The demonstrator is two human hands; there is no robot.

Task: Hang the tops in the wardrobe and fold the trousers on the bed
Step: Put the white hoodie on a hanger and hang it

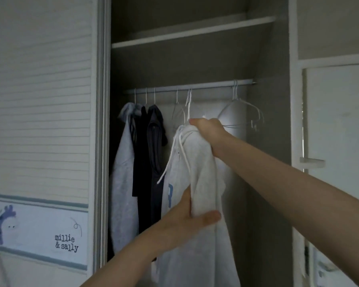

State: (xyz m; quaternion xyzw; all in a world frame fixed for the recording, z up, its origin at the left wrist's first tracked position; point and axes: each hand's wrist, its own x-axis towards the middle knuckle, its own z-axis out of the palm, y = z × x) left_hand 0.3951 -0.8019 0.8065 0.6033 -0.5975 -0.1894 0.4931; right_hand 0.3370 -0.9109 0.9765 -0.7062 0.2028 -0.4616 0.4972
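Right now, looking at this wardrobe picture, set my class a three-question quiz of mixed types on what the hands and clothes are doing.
1. True or false: the white hoodie lies folded on the shelf.
2. Which hand grips the hoodie's top, near the rail? A) left hand B) right hand
3. Fill in: the garments already hanging sit toward the ____ end of the rail.

Key
1. False: both hands hold it up in front of the rail.
2. B: the right hand grips the top; the left hand holds it lower down.
3. Left: a grey top and dark tops hang there.
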